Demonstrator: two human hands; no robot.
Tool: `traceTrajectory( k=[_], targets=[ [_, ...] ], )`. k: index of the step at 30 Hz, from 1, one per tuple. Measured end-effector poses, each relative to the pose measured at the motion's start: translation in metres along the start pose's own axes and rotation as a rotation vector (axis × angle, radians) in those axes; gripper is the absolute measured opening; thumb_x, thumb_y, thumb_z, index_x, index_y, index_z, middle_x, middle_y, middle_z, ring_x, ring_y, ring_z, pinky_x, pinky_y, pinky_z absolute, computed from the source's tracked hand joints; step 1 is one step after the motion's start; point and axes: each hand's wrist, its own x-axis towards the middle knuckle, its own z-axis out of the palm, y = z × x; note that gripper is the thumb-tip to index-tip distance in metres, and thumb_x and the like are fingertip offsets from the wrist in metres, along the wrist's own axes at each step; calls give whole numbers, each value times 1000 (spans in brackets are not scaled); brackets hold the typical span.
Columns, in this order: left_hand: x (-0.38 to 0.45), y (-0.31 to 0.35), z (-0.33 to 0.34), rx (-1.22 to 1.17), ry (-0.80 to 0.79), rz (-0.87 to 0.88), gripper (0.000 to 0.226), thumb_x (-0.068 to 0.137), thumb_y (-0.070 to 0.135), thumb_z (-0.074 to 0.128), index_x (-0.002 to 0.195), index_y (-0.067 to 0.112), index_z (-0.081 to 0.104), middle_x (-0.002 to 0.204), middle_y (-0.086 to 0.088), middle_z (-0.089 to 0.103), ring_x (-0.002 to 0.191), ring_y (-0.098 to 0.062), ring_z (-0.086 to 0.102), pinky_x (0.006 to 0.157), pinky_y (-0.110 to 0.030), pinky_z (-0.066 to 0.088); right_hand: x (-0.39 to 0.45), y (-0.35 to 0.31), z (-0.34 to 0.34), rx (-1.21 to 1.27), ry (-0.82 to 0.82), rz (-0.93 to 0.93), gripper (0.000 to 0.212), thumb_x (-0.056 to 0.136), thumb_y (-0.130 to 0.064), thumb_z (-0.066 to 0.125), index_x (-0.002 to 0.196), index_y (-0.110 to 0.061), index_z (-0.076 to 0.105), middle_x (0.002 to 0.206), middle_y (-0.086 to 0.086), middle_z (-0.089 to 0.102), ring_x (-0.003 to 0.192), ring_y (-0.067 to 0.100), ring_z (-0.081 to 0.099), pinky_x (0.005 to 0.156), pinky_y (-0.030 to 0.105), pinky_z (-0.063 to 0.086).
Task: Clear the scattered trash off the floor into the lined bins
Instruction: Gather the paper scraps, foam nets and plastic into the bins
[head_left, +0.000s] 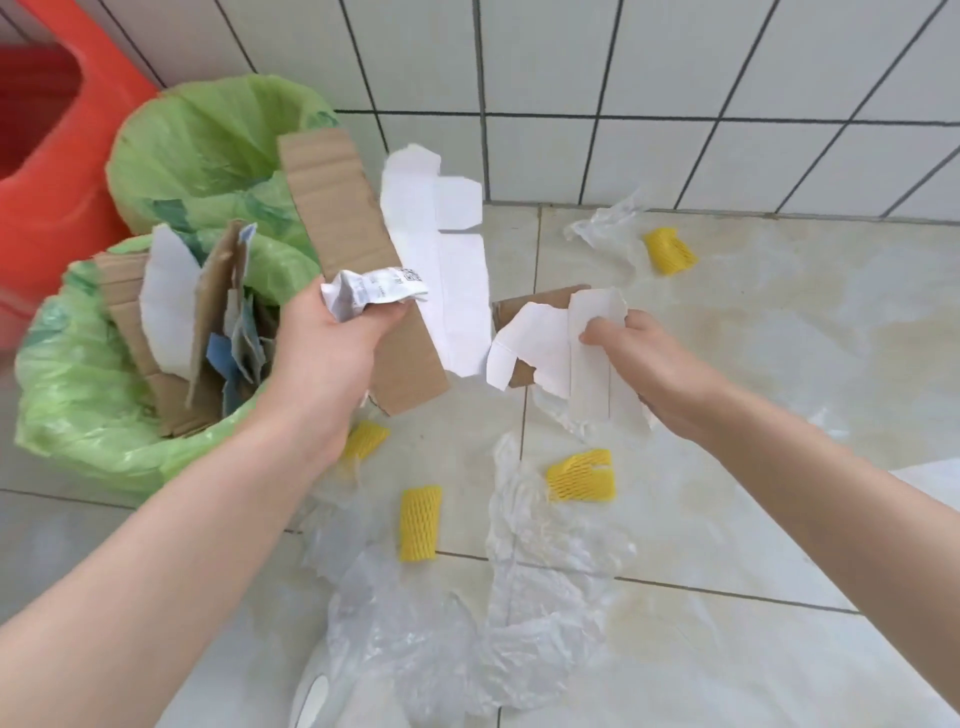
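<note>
- Head view, progress: the task looks partly done. The near bin lined with a green plastic bag (72, 415), at 9 o'clock, already holds scrap, and both hands carry more; much trash is left on the pale tiled floor (779, 597).
- Head view, hands: the left hand (332, 343) grips a long brown corrugated cardboard strip (337, 218), a crumpled white printed receipt (371, 291) and a flat white torn sheet of paperboard (447, 270), raised just right of the bins. The right hand (639, 358), near centre, pinches a smaller bundle of torn white paperboard backed with brown card (561, 343), held above the floor.
- Head view, containers: the near bin is stuffed with upright cardboard and white and blue paper scraps (197, 322). The far bin with a green liner (208, 145), at 10 o'clock, shows no trash inside as far as can be seen. A red plastic container (47, 171) stands at the left edge; its contents are hidden.
- Head view, remaining: four yellow foam mesh sleeves (420, 524) lie scattered from 6 to 2 o'clock, and crumpled clear plastic film (519, 613) sprawls toward 6 o'clock, with another clear piece (608, 228) by the white tiled wall (675, 78) at 1 o'clock.
</note>
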Motion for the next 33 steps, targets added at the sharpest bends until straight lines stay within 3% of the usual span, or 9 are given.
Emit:
traceTrajectory(
  k=[5, 8, 13, 16, 19, 23, 25, 28, 33],
  targets=[
    [-17, 5, -61, -45, 152, 103, 23, 85, 10, 68, 106, 20, 66, 100, 11, 72, 96, -6, 67, 81, -25, 50, -20, -36, 36, -88, -77, -61, 29, 92, -16, 42, 109, -9, 65, 109, 13, 68, 101, 29, 64, 81, 34, 48],
    [-21, -3, -94, -45, 229, 63, 26, 80, 16, 71, 105, 18, 67, 102, 6, 72, 100, -13, 67, 88, -36, 50, -26, -56, 58, -119, -111, -112, 23, 94, -16, 47, 108, -17, 65, 106, 6, 70, 98, 22, 66, 84, 36, 52],
    [-16, -14, -130, -67, 290, 18, 27, 84, 16, 68, 111, 15, 67, 99, 6, 71, 89, -15, 63, 73, -34, 41, -24, -88, 91, -192, -93, -217, 13, 93, -20, 51, 91, -26, 63, 85, -8, 65, 74, 5, 62, 57, 17, 49],
    [-11, -10, -142, -65, 334, 54, 24, 83, 11, 68, 107, 14, 67, 97, 5, 71, 90, -14, 65, 80, -35, 48, -19, -108, 105, -233, -76, -258, 16, 92, -19, 51, 82, -27, 60, 77, -11, 62, 63, 0, 57, 42, 6, 42],
    [-5, 1, -159, -88, 410, 106, 22, 76, 17, 72, 97, 22, 67, 96, 5, 72, 93, -16, 68, 86, -38, 52, -15, -129, 119, -280, -37, -325, 16, 89, -17, 50, 82, -24, 63, 73, -9, 63, 54, -2, 58, 43, 8, 42],
    [0, 13, -182, -116, 491, 205, 11, 81, 16, 69, 89, 22, 63, 70, 15, 66, 55, 1, 59, 56, -20, 50, -5, -149, 136, -380, 50, -411, 23, 85, -17, 50, 99, -9, 66, 91, 10, 70, 80, 23, 66, 60, 26, 50],
    [0, 15, -188, -70, 537, 224, 13, 78, 19, 70, 85, 26, 62, 72, 16, 65, 58, 1, 60, 60, -23, 50, 1, -156, 143, -530, 114, -447, 25, 84, -19, 49, 98, -5, 64, 86, 12, 67, 77, 28, 63, 57, 30, 49],
    [-1, 12, -191, 3, 573, 249, 20, 76, 17, 72, 90, 26, 60, 85, 17, 68, 80, -1, 65, 80, -29, 54, 5, -162, 154, -713, 179, -474, 26, 82, -21, 52, 92, 1, 61, 80, 16, 64, 68, 29, 56, 53, 31, 44],
    [-5, 22, -198, 40, 689, 310, 20, 74, 29, 69, 86, 33, 54, 76, 36, 64, 77, 14, 61, 76, -17, 52, 6, -177, 171, -883, 154, -376, 7, 78, -16, 52, 75, -9, 53, 72, 8, 56, 65, 31, 54, 49, 26, 37]
  ],
)
